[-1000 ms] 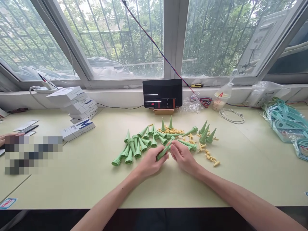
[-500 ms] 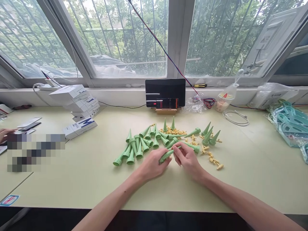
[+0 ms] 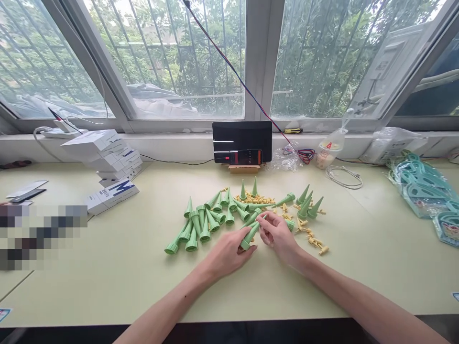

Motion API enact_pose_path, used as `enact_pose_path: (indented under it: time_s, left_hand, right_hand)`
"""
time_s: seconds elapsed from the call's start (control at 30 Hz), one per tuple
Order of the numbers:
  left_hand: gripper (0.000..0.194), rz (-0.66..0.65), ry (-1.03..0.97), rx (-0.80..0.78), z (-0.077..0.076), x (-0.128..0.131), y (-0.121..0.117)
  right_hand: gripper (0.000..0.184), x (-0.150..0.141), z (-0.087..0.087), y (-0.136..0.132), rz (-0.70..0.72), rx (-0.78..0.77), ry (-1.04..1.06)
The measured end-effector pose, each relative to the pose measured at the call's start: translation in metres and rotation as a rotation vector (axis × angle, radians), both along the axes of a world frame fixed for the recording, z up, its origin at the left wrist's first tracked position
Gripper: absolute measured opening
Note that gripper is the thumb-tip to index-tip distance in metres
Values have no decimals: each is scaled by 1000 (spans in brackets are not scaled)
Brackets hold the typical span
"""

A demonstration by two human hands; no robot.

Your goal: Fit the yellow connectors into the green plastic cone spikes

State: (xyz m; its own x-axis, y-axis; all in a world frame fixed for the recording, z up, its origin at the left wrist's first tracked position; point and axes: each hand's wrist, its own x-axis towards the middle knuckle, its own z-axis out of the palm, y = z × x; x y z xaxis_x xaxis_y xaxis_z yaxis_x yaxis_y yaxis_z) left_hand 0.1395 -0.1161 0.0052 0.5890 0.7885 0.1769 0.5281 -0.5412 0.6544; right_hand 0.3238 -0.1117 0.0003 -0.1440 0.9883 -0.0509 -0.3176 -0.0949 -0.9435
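Observation:
My left hand (image 3: pixel 229 251) is closed round the wide capped end of a green plastic watering spike (image 3: pixel 250 237), which points up and to the right. At its narrow tip, the fingers of my right hand (image 3: pixel 278 234) are pinched together; whether they also hold a small part is hidden. A pile of similar green spikes (image 3: pixel 194 222) lies just beyond and left of my hands. Several more spikes (image 3: pixel 304 206) stand upright behind my right hand. Small yellow T-shaped pieces (image 3: pixel 315 243) are scattered to its right, with a heap of yellow pieces (image 3: pixel 263 198) farther back.
A phone (image 3: pixel 245 157) leans before a dark tablet (image 3: pixel 242 136) at the back. White boxes (image 3: pixel 111 193) are stacked on the left. To the right are a bagged cup (image 3: pixel 328 152), a coiled cable (image 3: pixel 344 177) and bagged teal plastic parts (image 3: pixel 419 186).
The spike in my hands has turned to a steeper angle, its capped end now showing more below my left fingers. The whole view has shifted slightly.

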Motion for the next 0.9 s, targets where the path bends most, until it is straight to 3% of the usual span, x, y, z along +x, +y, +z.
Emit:
enact_pose_path:
  time_s: [0.2, 0.37, 0.5, 0.63, 0.77, 0.9]
  left_hand:
    - [37, 40, -8, 24, 0, -3, 6]
    - [40, 53, -11, 49, -3, -7, 12]
    - [38, 68, -49, 41, -3, -8, 14]
    - [27, 59, -55, 60, -3, -8, 14]
    - [21, 46, -35, 83, -3, -8, 15]
    - [20, 24, -18, 94, -2, -7, 16]
  right_hand:
    - [34, 1, -4, 3, -62, 165, -100]
    - [29, 0, -3, -3, -175, 380, -245]
    - [28, 7, 9, -19, -292, 618, -486]
    - [23, 37, 31, -32, -357, 826, -780]
    - [25, 85, 51, -34, -484, 684, -951]
    - [25, 131, 57, -28, -582, 557, -1051]
